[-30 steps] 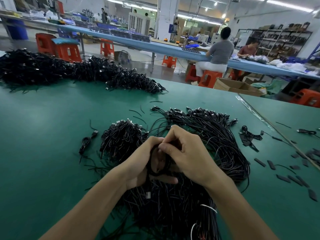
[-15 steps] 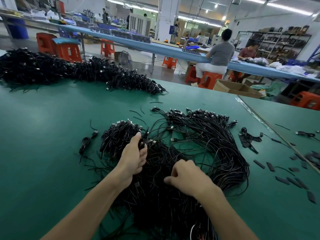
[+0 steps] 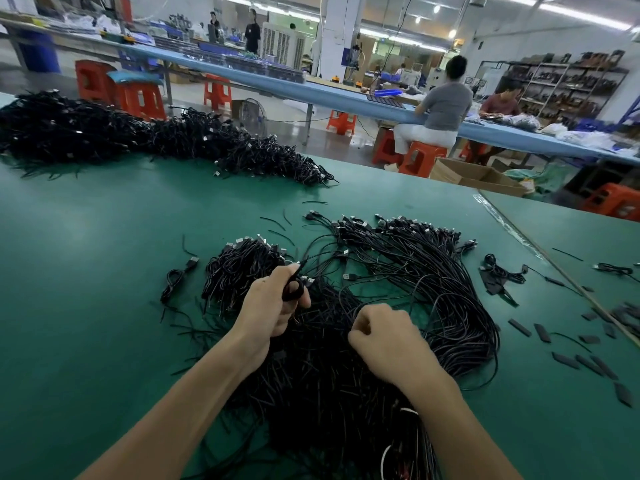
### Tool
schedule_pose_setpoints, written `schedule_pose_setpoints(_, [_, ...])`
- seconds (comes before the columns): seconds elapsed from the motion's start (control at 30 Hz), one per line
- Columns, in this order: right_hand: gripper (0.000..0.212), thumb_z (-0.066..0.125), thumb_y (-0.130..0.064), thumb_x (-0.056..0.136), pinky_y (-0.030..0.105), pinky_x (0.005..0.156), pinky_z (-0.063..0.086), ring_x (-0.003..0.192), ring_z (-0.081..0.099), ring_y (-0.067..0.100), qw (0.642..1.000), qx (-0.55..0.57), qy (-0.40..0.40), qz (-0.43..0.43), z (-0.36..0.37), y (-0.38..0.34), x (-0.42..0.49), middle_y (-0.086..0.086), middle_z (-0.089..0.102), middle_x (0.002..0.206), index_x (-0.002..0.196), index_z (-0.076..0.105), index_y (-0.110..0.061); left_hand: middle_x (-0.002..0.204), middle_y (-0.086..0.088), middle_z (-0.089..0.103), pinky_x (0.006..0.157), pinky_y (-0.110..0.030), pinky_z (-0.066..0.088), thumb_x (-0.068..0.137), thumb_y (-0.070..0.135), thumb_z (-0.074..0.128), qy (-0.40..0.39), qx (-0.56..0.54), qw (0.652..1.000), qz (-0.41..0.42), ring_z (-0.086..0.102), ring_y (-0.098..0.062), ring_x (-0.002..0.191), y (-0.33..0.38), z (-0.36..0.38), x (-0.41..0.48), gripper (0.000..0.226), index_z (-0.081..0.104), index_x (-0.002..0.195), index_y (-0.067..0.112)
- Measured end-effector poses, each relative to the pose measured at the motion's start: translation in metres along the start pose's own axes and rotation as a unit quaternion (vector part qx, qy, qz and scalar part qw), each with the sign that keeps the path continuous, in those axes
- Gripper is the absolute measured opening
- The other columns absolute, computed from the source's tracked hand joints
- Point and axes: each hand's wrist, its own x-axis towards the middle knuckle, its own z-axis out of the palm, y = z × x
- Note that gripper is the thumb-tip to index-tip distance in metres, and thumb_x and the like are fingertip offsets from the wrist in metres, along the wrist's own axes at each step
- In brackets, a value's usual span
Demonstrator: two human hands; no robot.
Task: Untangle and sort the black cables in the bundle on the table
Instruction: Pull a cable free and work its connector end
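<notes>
Green table [image 3: 86, 289], head view; all positions given relative to the cable bundle [image 3: 398, 306], which lies in the near-centre of the table and spreads from the person's forearms out to a fan of connector ends on its far side. Far left of the bundle, along the table's back edge: a long heap of black cables [image 3: 138, 136], well apart from it. Just left of the bundle: a single coiled cable [image 3: 176, 277] lying alone on the mat. At the bundle's left part: a smaller clump [image 3: 242, 268] with connector ends pointing away from the person. Left hand [image 3: 273, 306] sits beside that clump, fingers closed around a small looped cable [image 3: 293, 289], one strand running up past the thumb. Right hand [image 3: 388, 344] rests on the middle of the bundle, curled into a loose fist, fingertips pinching into the strands; which strand is gripped cannot be told. The hands are apart, not touching. Right of the bundle: a small loose coil [image 3: 502, 271], then scattered flat black strips [image 3: 540, 332] on the mat. Beyond the table's far edge, right of the bundle: a cardboard box [image 3: 478, 176].
</notes>
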Motion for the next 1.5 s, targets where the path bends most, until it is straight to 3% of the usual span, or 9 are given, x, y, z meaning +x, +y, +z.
schedule_pose_setpoints(0.2, [0.012, 0.068, -0.020, 0.092, 0.007, 0.066, 0.044, 0.075, 0.062, -0.006, 0.951, 0.216, 0.173, -0.138, -0.017, -0.017, -0.009, -0.018, 0.066, 0.075, 0.083, 0.069, -0.028, 0.047, 0.012, 0.040, 0.035, -0.015, 0.021, 0.095, 0.029, 0.051, -0.101, 0.014, 0.995, 0.019, 0.026, -0.004, 0.037, 0.002, 0.013, -0.016, 0.017, 0.058, 0.086, 0.016])
schedule_pose_setpoints(0.3, [0.020, 0.067, -0.002, 0.087, 0.005, 0.072, 0.044, 0.085, 0.062, -0.008, 0.939, 0.230, 0.137, -0.217, -0.014, -0.030, -0.017, -0.024, 0.066, 0.085, 0.093, 0.076, -0.019, 0.051, 0.013, 0.047, 0.037, -0.017, 0.025, 0.087, 0.040, 0.050, -0.114, 0.016, 0.991, 0.067, 0.033, -0.003, 0.040, 0.002, 0.020, -0.020, 0.029, 0.071, 0.100, 0.025])
schedule_pose_setpoints(0.47, [0.026, 0.071, 0.000, 0.083, 0.006, 0.083, 0.045, 0.095, 0.063, -0.008, 0.926, 0.266, 0.138, -0.228, -0.017, -0.033, -0.020, -0.038, 0.064, 0.088, 0.096, 0.079, -0.020, 0.049, 0.011, 0.056, 0.039, -0.013, 0.033, 0.109, 0.033, 0.031, -0.063, -0.046, 0.989, 0.128, 0.044, -0.001, 0.039, 0.006, 0.023, -0.024, 0.052, 0.078, 0.088, 0.022])
schedule_pose_setpoints(0.63, [0.011, 0.074, -0.015, 0.086, 0.015, 0.064, 0.050, 0.070, 0.066, 0.002, 0.923, 0.312, 0.152, -0.164, -0.015, -0.032, -0.022, -0.014, 0.071, 0.073, 0.083, 0.076, -0.026, 0.042, 0.009, 0.036, 0.041, -0.017, 0.023, 0.104, 0.048, 0.028, -0.022, -0.034, 0.984, 0.171, 0.026, -0.006, 0.035, 0.010, 0.025, -0.024, 0.053, 0.075, 0.095, 0.024])
schedule_pose_setpoints(0.77, [0.009, 0.066, -0.017, 0.094, 0.010, 0.077, 0.046, 0.086, 0.058, 0.001, 0.939, 0.194, 0.197, -0.204, -0.008, -0.033, -0.024, -0.012, 0.063, 0.092, 0.096, 0.073, -0.022, 0.050, -0.006, 0.042, 0.042, -0.018, 0.025, 0.106, 0.047, 0.027, 0.020, -0.048, 0.986, 0.156, 0.030, -0.012, 0.041, 0.009, 0.025, -0.019, 0.060, 0.077, 0.084, 0.022])
schedule_pose_setpoints(0.93, [0.010, 0.061, -0.018, 0.097, 0.029, 0.079, 0.052, 0.088, 0.054, 0.014, 0.915, -0.020, 0.231, -0.330, -0.005, -0.033, -0.030, -0.002, 0.057, 0.093, 0.096, 0.068, -0.012, 0.044, 0.003, 0.045, 0.034, -0.019, 0.024, 0.104, 0.051, 0.033, 0.045, -0.049, 0.995, 0.077, 0.033, -0.007, 0.035, 0.010, 0.026, -0.018, 0.067, 0.067, 0.069, 0.005])
schedule_pose_setpoints(1.17, [0.011, 0.066, -0.024, 0.091, 0.032, 0.080, 0.044, 0.092, 0.052, 0.018, 0.857, -0.143, 0.187, -0.458, -0.030, -0.038, -0.024, -0.001, 0.061, 0.096, 0.090, 0.070, -0.014, 0.046, 0.005, 0.030, 0.039, -0.016, 0.014, 0.098, 0.012, 0.032, -0.191, 0.045, 0.969, -0.152, 0.021, -0.007, 0.040, 0.010, 0.012, -0.023, 0.047, 0.043, 0.054, 0.022])
schedule_pose_setpoints(1.33, [0.006, 0.068, -0.023, 0.091, 0.031, 0.081, 0.047, 0.088, 0.054, 0.007, 0.937, 0.076, 0.052, -0.336, -0.038, -0.033, -0.017, -0.011, 0.058, 0.092, 0.085, 0.069, -0.020, 0.048, 0.007, 0.025, 0.034, -0.013, 0.013, 0.093, 0.044, 0.036, -0.276, -0.008, 0.933, -0.230, 0.017, -0.005, 0.039, 0.014, 0.011, -0.020, 0.054, 0.050, 0.046, 0.022])
schedule_pose_setpoints(1.5, [0.007, 0.073, -0.025, 0.086, 0.026, 0.067, 0.048, 0.072, 0.058, 0.002, 0.963, 0.098, 0.011, -0.251, -0.036, -0.025, -0.013, -0.010, 0.062, 0.079, 0.082, 0.068, -0.024, 0.060, 0.009, 0.028, 0.036, -0.012, 0.018, 0.069, 0.071, 0.072, -0.401, -0.044, 0.895, -0.192, 0.019, -0.001, 0.046, 0.009, 0.004, -0.025, 0.045, 0.060, 0.067, 0.028])
